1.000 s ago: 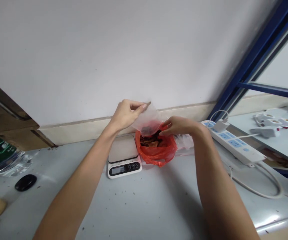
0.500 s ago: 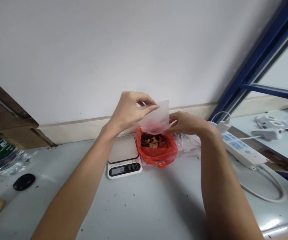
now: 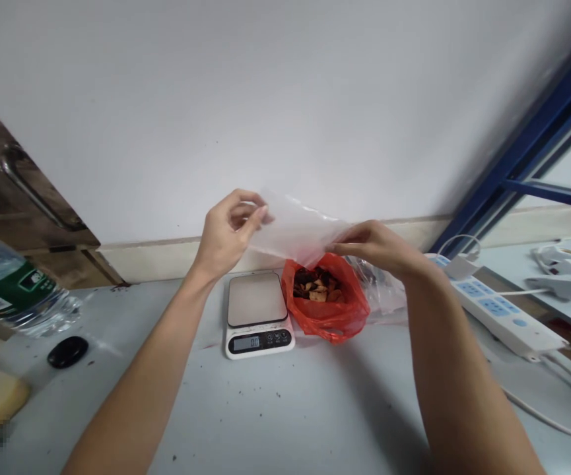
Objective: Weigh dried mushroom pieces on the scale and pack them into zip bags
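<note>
- I see the grey table beneath everything, giving the scale flat footing, I judge.
- The power strip lies well right of the scale, perhaps to spare the arms.
- The red bag sits just beside the scale's right side, mouth spread, probably for easy reach.
- The clear bag is raised behind and right of the scale, stretched between both hands, presumably to spread it.
- I read zero on the scale, its display turned towards me.
- Right hand: fingers narrowed on the clear bag's right end.
- Left hand: thumb and fingertips pinching its left edge.
- Dried pieces lie inside the red bag.
</note>
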